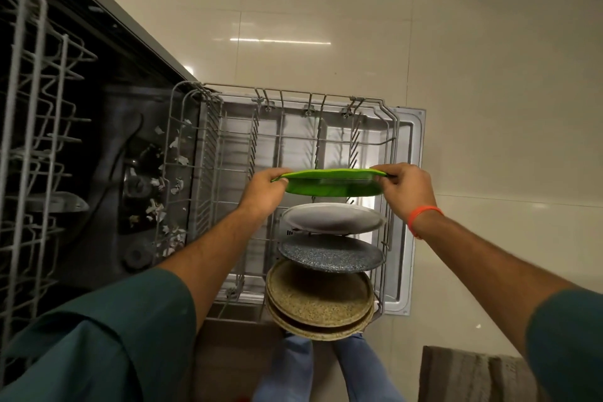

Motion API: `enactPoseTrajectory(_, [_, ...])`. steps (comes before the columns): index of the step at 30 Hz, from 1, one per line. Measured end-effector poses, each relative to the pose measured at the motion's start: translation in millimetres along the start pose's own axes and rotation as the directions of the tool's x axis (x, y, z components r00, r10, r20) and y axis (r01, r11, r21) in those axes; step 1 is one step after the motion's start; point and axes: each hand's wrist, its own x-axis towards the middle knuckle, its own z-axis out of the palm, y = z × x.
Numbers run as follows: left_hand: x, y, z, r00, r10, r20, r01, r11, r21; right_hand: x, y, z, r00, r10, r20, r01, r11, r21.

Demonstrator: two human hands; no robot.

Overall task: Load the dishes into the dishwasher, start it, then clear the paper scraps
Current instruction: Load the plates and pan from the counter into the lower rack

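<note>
Hands were well apart, each clamped on one end of the green plate (332,184): left hand (262,194) pinched the left rim with fingers curled over the edge, right hand (408,191) pinched the right rim the same way. An orange band (421,217) sat on the right wrist. Plate was held on edge, tilted, above the lower rack (208,147) of the dishwasher, in the right-hand tine row; whether its bottom edge touched the wires could not be told.

Behind it in the same row, nearer the person, stood a grey plate (332,219), then a dark speckled plate (331,254), then two tan speckled plates (319,297) nested close together at the near end of the rack. All were upright or slightly leaning, faces toward the camera. The green plate was apart from the grey one, just beyond it.

Lower rack was pulled out over the open dishwasher door (408,153), whose steel inner face showed under the wires. Upper rack (29,108) was at far left, also pulled out. Paper scraps (163,189) lay scattered on the dark tub floor left of the lower rack, some against its wire side. Green sleeves (98,336) covered both upper arms. Jeans-clad legs (293,369) showed below the rack, on pale floor tiles (326,10). A grey mat (473,375) was at lower right.
</note>
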Motion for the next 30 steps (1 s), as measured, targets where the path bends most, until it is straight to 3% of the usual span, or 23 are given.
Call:
enactPoseTrajectory(4, [9, -8, 6, 1.000, -0.021, 0.015, 0.021, 1.000, -0.018, 4, 7, 11, 0.999, 0.039, 0.006, -0.039, 0.999, -0.010])
enactPoseTrajectory(7, [12, -13, 7, 0.999, -0.026, 0.020, 0.027, 0.999, -0.022, 7, 8, 17, 0.999, -0.002, 0.040, 0.007, 0.991, -0.130])
enactPoseTrajectory(13, [16, -24, 8, 0.997, -0.057, 0.045, 0.057, 0.998, -0.007, 17, 5, 22, 0.957, -0.029, 0.290, 0.179, 0.843, -0.507])
enactPoseTrajectory(15, [16, -27, 10, 0.996, -0.072, 0.047, 0.073, 0.997, -0.014, 18, 2, 23, 0.932, -0.016, 0.361, 0.231, 0.795, -0.561])
enactPoseTrajectory(24, [13, -42, 10, 0.990, -0.112, 0.089, 0.117, 0.992, -0.045, 29, 0, 29, 0.902, 0.025, 0.431, 0.258, 0.770, -0.583])
enactPoseTrajectory(30, [-8, -39, 9, 0.998, -0.058, 0.018, 0.059, 0.996, -0.074, 17, 1, 13, 0.916, -0.100, 0.388, 0.292, 0.830, -0.475])
